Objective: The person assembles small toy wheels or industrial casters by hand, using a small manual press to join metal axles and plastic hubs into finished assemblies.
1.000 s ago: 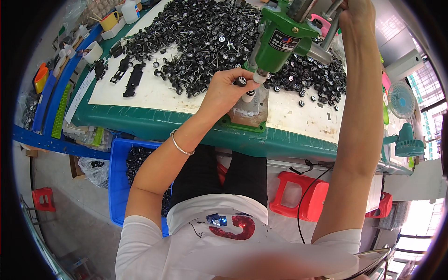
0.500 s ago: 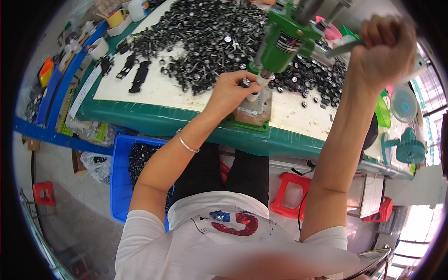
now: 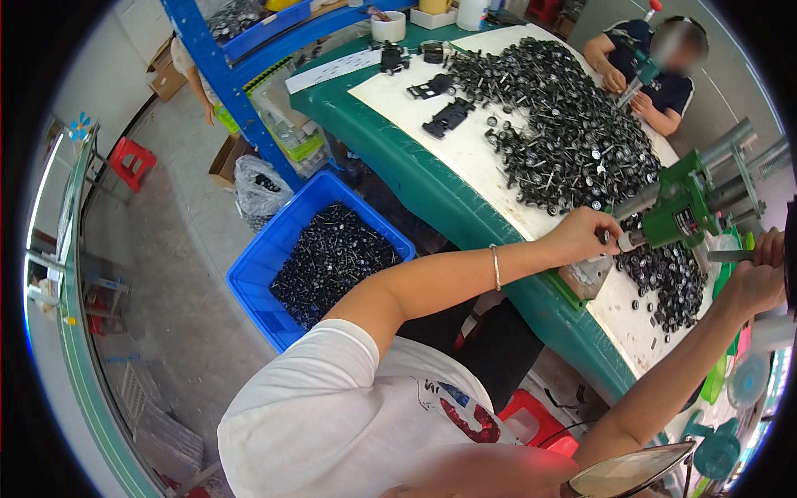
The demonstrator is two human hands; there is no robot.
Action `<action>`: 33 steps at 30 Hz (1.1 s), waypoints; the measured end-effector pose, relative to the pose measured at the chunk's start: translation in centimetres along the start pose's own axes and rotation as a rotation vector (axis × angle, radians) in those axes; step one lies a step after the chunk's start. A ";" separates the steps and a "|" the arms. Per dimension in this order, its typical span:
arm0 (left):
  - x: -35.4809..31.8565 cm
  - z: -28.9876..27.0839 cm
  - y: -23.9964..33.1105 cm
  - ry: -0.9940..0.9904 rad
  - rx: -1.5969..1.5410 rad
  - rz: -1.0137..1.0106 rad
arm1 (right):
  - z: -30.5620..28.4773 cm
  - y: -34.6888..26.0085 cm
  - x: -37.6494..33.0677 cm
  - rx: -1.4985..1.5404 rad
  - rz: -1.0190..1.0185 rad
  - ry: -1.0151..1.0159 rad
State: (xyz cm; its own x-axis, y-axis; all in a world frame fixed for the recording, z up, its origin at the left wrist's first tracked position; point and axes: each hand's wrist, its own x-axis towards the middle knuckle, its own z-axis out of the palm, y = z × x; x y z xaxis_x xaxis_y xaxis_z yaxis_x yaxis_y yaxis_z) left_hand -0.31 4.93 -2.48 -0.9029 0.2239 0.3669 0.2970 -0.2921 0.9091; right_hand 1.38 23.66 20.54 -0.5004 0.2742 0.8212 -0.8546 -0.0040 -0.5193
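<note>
My left hand (image 3: pixel 586 236) pinches a small black wheel part under the ram of a green hand press (image 3: pixel 682 209) at the table's near edge. A metal base block (image 3: pixel 586 279) sits just below it. My right hand (image 3: pixel 757 272) is closed around the press's metal lever at the far right. A big heap of small black wheels with metal axles (image 3: pixel 564 133) covers the white sheet on the green table (image 3: pixel 432 195). More wheels (image 3: pixel 671 282) lie right of the press.
A blue crate (image 3: pixel 325 259) full of black parts stands on the floor to my left. Black chassis pieces (image 3: pixel 448 118) lie on the sheet. Another person (image 3: pixel 652 70) works at the table's far end. A blue rack (image 3: pixel 241 79) and red stools (image 3: pixel 129 162) stand nearby.
My head has turned left, so the table now runs diagonally and the crate shows fully. My right hand has pulled the lever down from overhead. My left hand stays at the press.
</note>
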 end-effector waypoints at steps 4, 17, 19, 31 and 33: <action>-0.3 -0.1 0.6 -0.027 0.063 -0.023 | -4.1 5.0 6.3 -0.109 0.172 0.086; -6.9 -5.4 2.0 -0.042 -0.814 -0.489 | -6.6 10.9 9.0 -0.141 0.452 0.019; -9.9 -7.5 1.9 -0.057 -0.804 -0.549 | -5.7 9.8 8.1 -0.141 0.449 0.071; -26.8 -28.1 -4.7 0.488 0.016 -0.967 | -5.7 8.8 4.2 0.075 0.491 -0.046; -28.8 -31.0 -6.2 0.520 0.135 -1.031 | -4.9 7.5 2.6 0.079 0.505 -0.081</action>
State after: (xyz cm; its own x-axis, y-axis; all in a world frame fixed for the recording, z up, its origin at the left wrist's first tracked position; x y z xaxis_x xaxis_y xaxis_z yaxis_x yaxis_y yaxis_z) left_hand 14.18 -28.50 -24.79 -0.7451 -0.1201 -0.6561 -0.6507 -0.0853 0.7546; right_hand -5.68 29.10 17.61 -0.8596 0.1442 0.4902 -0.5102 -0.1897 -0.8389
